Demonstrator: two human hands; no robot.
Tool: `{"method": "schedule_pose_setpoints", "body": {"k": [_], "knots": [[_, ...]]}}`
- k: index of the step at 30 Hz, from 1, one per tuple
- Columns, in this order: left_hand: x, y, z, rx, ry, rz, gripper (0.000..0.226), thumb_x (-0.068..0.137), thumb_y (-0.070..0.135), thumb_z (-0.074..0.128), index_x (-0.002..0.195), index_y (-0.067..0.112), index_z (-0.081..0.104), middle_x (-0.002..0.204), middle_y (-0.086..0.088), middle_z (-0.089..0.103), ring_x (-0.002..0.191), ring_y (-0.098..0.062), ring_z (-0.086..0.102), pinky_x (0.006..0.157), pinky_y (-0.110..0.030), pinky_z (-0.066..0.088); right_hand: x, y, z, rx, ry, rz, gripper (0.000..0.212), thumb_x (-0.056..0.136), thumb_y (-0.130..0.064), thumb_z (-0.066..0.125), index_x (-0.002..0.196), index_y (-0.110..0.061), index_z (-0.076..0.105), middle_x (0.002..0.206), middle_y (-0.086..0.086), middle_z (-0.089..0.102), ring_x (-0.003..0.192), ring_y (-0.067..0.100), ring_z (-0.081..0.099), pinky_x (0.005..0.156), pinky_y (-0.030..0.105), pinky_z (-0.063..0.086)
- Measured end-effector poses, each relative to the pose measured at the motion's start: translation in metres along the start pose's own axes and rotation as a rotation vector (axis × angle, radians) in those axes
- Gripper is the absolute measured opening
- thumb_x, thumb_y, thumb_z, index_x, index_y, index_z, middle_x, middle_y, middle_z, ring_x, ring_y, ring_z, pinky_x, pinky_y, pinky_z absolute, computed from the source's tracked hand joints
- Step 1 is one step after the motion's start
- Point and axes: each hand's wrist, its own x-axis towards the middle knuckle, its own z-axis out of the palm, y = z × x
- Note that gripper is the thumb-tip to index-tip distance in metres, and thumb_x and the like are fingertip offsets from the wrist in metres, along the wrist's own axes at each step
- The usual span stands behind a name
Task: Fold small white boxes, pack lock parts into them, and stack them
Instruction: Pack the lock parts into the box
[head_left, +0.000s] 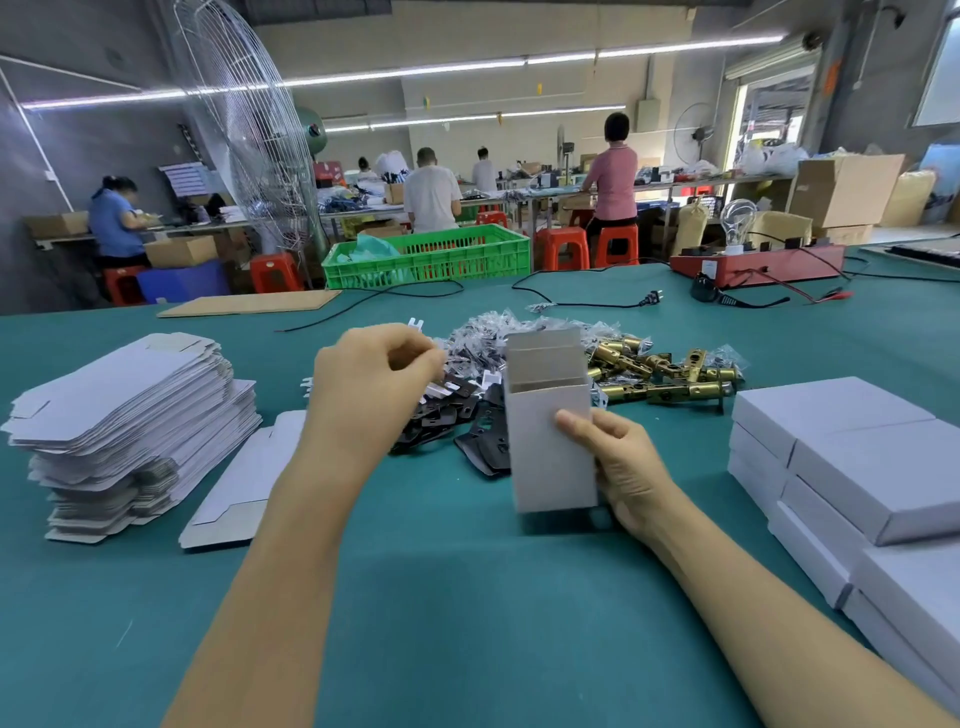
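My right hand (618, 473) holds a folded white box (550, 447) upright on the green table, its top flap open. My left hand (369, 384) is over a pile of black plates (447, 415) and pinches a small white part (441, 388) at its fingertips. Behind the box lie brass latch bolts (665, 374) and small bagged parts (498, 332). A tall stack of flat white box blanks (130, 415) sits at the left, with one loose blank (244, 483) beside it. Closed white boxes (852, 467) are stacked at the right.
Black cables and a plug (649, 299) cross the far table, near a red tester with a bulb (753, 260). A flat cardboard sheet (249, 304) lies at the back left. A green crate (426, 257), red stools and several people at benches are beyond the table.
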Motion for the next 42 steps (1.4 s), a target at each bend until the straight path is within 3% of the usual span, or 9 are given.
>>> {"method": "schedule_pose_setpoints", "body": {"k": [7, 16, 18, 21, 24, 26, 34, 38, 42], "knots": [[0.009, -0.026, -0.015, -0.052, 0.026, -0.127, 0.019, 0.09, 0.024, 0.066, 0.072, 0.025, 0.071, 0.067, 0.013, 0.072, 0.064, 0.006, 0.059, 0.068, -0.023, 0.045, 0.004, -0.006, -0.021, 0.056, 0.085, -0.037, 0.032, 0.054, -0.033, 0.081, 0.084, -0.024, 0.078, 0.095, 0.001, 0.075, 0.084, 0.013, 0.07, 0.08, 0.037, 0.052], [-0.003, -0.057, 0.04, -0.188, -0.046, -0.26, 0.015, 0.089, 0.016, 0.066, 0.075, 0.021, 0.069, 0.075, 0.004, 0.072, 0.07, -0.009, 0.059, 0.075, -0.028, 0.047, 0.004, -0.005, -0.019, 0.0, 0.014, 0.004, 0.04, 0.056, -0.033, 0.081, 0.093, -0.019, 0.076, 0.103, 0.005, 0.074, 0.09, 0.015, 0.069, 0.083, 0.035, 0.051], [-0.017, -0.068, 0.071, -0.109, -0.029, -0.268, 0.003, 0.09, 0.021, 0.066, 0.09, 0.02, 0.068, 0.085, 0.003, 0.07, 0.077, -0.011, 0.059, 0.08, -0.029, 0.046, 0.004, -0.006, -0.019, -0.003, 0.001, 0.012, 0.038, 0.056, -0.033, 0.084, 0.091, -0.022, 0.077, 0.101, 0.004, 0.074, 0.088, 0.015, 0.069, 0.074, 0.029, 0.051], [-0.028, -0.084, 0.102, 0.109, -0.099, -0.207, 0.032, 0.094, 0.032, 0.062, 0.124, 0.021, 0.063, 0.117, -0.004, 0.063, 0.108, -0.025, 0.055, 0.094, -0.031, 0.04, 0.005, -0.007, -0.019, -0.008, -0.002, 0.027, 0.03, 0.062, -0.032, 0.083, 0.09, -0.024, 0.077, 0.098, 0.002, 0.075, 0.085, 0.012, 0.069, 0.064, 0.022, 0.05], [-0.027, -0.088, 0.112, 0.385, -0.275, -0.018, 0.05, 0.096, 0.043, 0.053, 0.144, 0.042, 0.04, 0.152, 0.006, 0.035, 0.137, -0.025, 0.028, 0.106, -0.039, 0.026, 0.004, -0.007, -0.018, -0.015, 0.003, 0.03, 0.03, 0.063, -0.033, 0.084, 0.091, -0.024, 0.077, 0.098, 0.002, 0.074, 0.085, 0.012, 0.069, 0.067, 0.025, 0.049], [-0.028, -0.088, 0.117, 0.47, -0.42, 0.026, 0.05, 0.097, 0.051, 0.046, 0.146, 0.044, 0.035, 0.159, 0.011, 0.025, 0.146, -0.02, 0.012, 0.111, -0.043, 0.017, 0.004, -0.007, -0.018, -0.013, 0.003, 0.027, 0.032, 0.062, -0.035, 0.081, 0.091, -0.022, 0.077, 0.099, 0.003, 0.074, 0.085, 0.012, 0.069, 0.069, 0.028, 0.048], [-0.026, -0.089, 0.114, 0.278, -0.313, 0.047, 0.034, 0.094, 0.04, 0.06, 0.126, 0.026, 0.063, 0.129, 0.007, 0.058, 0.129, -0.016, 0.041, 0.1, -0.032, 0.034, 0.002, -0.008, -0.017, -0.017, 0.005, 0.034, 0.039, 0.056, -0.039, 0.085, 0.091, -0.024, 0.076, 0.096, 0.0, 0.075, 0.08, 0.008, 0.068, 0.063, 0.024, 0.045], [-0.024, -0.088, 0.107, 0.116, -0.284, 0.007, 0.026, 0.1, 0.03, 0.053, 0.117, 0.019, 0.069, 0.117, 0.002, 0.069, 0.114, -0.019, 0.057, 0.098, -0.037, 0.042, 0.003, -0.008, -0.017, -0.018, 0.012, 0.045, 0.035, 0.06, -0.038, 0.08, 0.093, -0.025, 0.075, 0.097, -0.001, 0.074, 0.08, 0.008, 0.068, 0.065, 0.024, 0.045], [-0.026, -0.088, 0.105, -0.028, -0.138, -0.063, 0.021, 0.102, 0.022, 0.051, 0.1, 0.011, 0.068, 0.092, -0.003, 0.067, 0.091, -0.022, 0.057, 0.073, -0.028, 0.035, 0.004, -0.007, -0.018, -0.025, 0.015, 0.048, 0.03, 0.066, -0.036, 0.076, 0.093, -0.025, 0.075, 0.097, -0.001, 0.074, 0.08, 0.007, 0.067, 0.065, 0.024, 0.045]]}}
